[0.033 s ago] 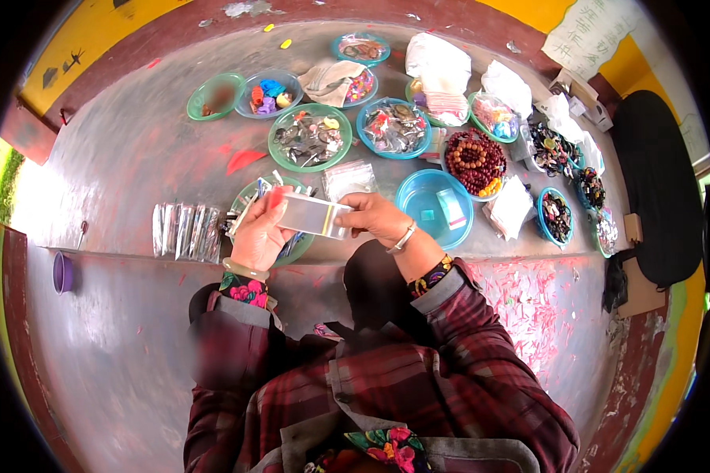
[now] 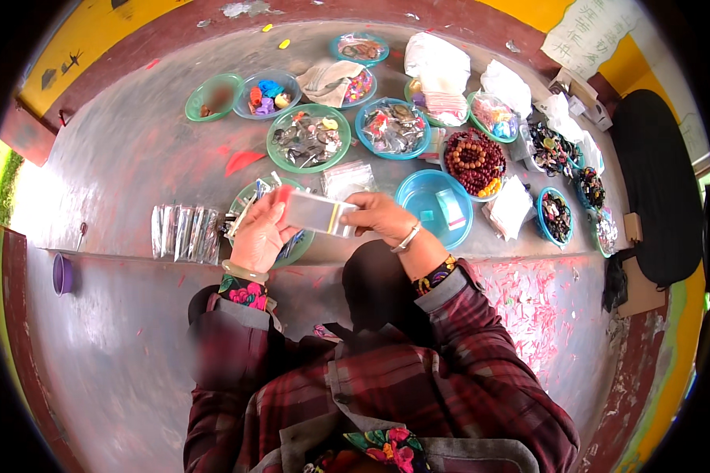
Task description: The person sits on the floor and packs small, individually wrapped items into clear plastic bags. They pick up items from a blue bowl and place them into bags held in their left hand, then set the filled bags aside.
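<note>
A small clear zip bag (image 2: 314,213) with a yellowish stripe near one end is stretched between my hands. My right hand (image 2: 377,218) pinches its striped end between thumb and fingers. At its other end, my left hand (image 2: 262,234) has the thumb at the edge and fingers partly behind it. A red blur covers the left thumb tip. Under my hands stands a green basin (image 2: 298,251) of slim items, partly hidden by the left hand. Beside it lies a row of slim packaged items (image 2: 184,233). Behind the zip bag is a pile of clear bags (image 2: 349,180).
A blue basin (image 2: 409,229) holding small packets stands right of my hands, by a basin of dark red beads (image 2: 481,163). Further back are a green basin (image 2: 308,167) and a blue basin (image 2: 394,154) of packaged trinkets. A purple container (image 2: 62,274) stands far left.
The zip bag and my right hand have shifted very slightly. My left thumb has drawn back a little toward the bag's edge.
</note>
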`<act>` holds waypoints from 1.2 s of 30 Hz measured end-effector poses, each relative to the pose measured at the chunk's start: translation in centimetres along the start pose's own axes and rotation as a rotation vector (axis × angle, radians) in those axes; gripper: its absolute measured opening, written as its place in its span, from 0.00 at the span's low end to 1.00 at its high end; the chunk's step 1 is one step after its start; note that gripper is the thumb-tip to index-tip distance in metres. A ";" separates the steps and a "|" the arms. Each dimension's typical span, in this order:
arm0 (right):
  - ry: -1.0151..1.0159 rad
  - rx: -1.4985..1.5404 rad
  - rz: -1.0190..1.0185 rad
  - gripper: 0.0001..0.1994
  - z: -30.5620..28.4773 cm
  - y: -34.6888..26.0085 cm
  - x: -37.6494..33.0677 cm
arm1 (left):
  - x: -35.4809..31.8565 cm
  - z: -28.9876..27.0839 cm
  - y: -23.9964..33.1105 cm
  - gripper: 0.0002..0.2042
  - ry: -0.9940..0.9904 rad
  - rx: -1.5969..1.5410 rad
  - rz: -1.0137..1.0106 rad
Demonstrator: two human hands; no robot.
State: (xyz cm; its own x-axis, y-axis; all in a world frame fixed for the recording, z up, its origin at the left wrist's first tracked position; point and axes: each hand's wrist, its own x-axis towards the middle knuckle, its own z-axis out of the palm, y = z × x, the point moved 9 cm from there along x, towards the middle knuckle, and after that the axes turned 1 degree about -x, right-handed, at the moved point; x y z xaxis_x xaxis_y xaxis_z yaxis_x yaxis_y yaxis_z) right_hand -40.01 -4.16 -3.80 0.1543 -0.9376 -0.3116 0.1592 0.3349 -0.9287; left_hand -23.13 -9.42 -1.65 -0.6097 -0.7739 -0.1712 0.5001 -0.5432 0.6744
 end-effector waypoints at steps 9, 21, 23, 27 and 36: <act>0.813 0.127 -0.067 0.06 -26.2 7.5 -0.4 | 0.3 -1.3 -0.8 0.15 0.168 0.128 -0.134; 1.133 -1.428 0.121 0.10 -44.1 5.7 6.9 | 0.6 -1.6 -1.2 0.14 0.267 0.144 -0.218; 1.269 -1.260 0.152 0.11 -46.4 6.6 6.1 | 1.0 -1.8 -1.8 0.14 0.258 0.125 -0.239; 1.412 -0.905 0.204 0.12 -40.8 6.1 6.8 | 0.3 -3.2 -1.4 0.13 0.318 0.150 -0.215; 1.359 -0.987 0.141 0.12 -38.4 6.1 5.0 | 0.4 -3.1 -1.9 0.13 0.305 0.151 -0.232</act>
State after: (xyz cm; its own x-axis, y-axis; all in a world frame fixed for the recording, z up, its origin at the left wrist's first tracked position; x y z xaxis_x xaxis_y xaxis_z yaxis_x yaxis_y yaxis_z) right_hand -75.71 -10.45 -18.72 -0.8636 -0.4792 0.1566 -0.4908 0.7281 -0.4785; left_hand -22.42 -9.68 -5.18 -0.4742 -0.7102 -0.5204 0.2611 -0.6779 0.6872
